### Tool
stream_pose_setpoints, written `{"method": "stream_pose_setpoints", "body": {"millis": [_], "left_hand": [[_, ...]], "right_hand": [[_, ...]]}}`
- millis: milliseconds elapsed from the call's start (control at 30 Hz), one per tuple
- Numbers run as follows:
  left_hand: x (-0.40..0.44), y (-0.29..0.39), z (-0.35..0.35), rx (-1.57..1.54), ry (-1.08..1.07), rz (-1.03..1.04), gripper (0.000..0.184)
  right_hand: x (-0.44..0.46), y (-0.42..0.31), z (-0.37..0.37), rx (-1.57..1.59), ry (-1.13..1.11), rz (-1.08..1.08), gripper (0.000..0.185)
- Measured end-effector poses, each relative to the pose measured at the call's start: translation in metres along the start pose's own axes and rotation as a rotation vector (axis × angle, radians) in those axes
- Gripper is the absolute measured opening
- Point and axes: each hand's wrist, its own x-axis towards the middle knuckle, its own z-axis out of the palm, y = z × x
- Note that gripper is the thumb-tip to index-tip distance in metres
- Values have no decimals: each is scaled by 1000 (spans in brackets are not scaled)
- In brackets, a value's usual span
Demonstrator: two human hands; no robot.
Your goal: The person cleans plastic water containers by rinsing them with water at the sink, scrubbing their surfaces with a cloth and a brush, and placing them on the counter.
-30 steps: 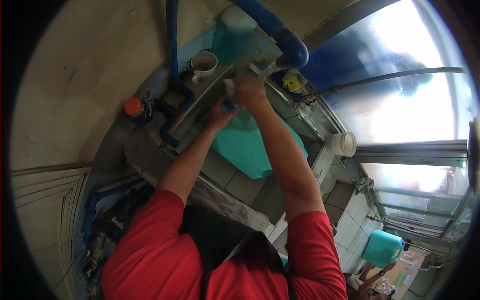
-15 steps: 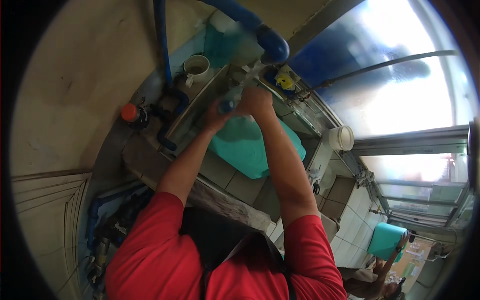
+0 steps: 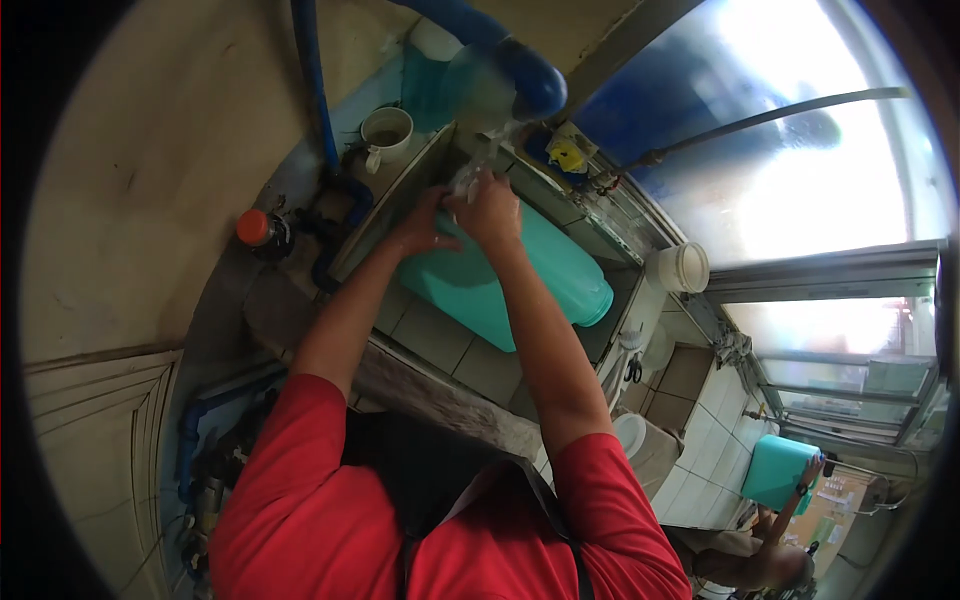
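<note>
A teal plastic water container [image 3: 545, 265] lies on its side in the tiled sink [image 3: 440, 345], its round neck towards the lower right. Over its far end, my left hand [image 3: 425, 228] has its thumb and fingers apart, with nothing seen in it. My right hand [image 3: 488, 212] is beside it, fingers curled under the stream of water [image 3: 488, 155] that falls from a blue pipe spout [image 3: 540, 90]. Splashing water and the hand's back hide whatever those curled fingers hold.
A white mug [image 3: 387, 130] stands on the left ledge, near an orange-capped bottle [image 3: 254, 228]. To the right are a yellow sponge [image 3: 568, 155], a white tub [image 3: 684, 268], and scissors [image 3: 632, 370]. At far right, another person's arm [image 3: 785, 515] touches a teal container [image 3: 775, 472].
Both hands have moved slightly left and my left thumb has spread away. The blue item seen between the hands is out of sight. More of the container's neck shows.
</note>
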Motion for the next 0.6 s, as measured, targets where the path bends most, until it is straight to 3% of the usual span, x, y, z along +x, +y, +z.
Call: {"method": "stream_pose_setpoints", "body": {"millis": [100,167,200,233,267,300,333,400,467,533,600], "left_hand": [[10,-11,6,-9,35,174,95],[11,-18,9,339,47,399,100],[5,-22,12,337,41,394,100],[1,-5,8,174,42,251,100],[2,6,3,15,52,111,100],[4,0,6,15,54,111,100],[5,-4,10,2,103,182,100],[5,-14,11,-7,153,255,100],[2,-5,6,262,31,232,100],[2,2,8,135,87,191,100],[0,-6,11,9,142,142,100]], "right_hand": [[-9,-17,4,23,107,6,62],[-2,-14,-2,-46,-32,14,61],[-2,-12,-4,-112,-170,28,61],[0,-12,-5,-110,-169,33,61],[4,-13,-7,-85,-25,32,60],[7,-14,-7,-60,114,33,60],[9,-10,-2,-62,110,33,60],[14,-2,10,-56,-102,-111,60],[17,-1,6,-100,-143,-44,61],[18,-10,0,-145,-186,6,61],[10,-26,-7,-156,89,-14,66]]}}
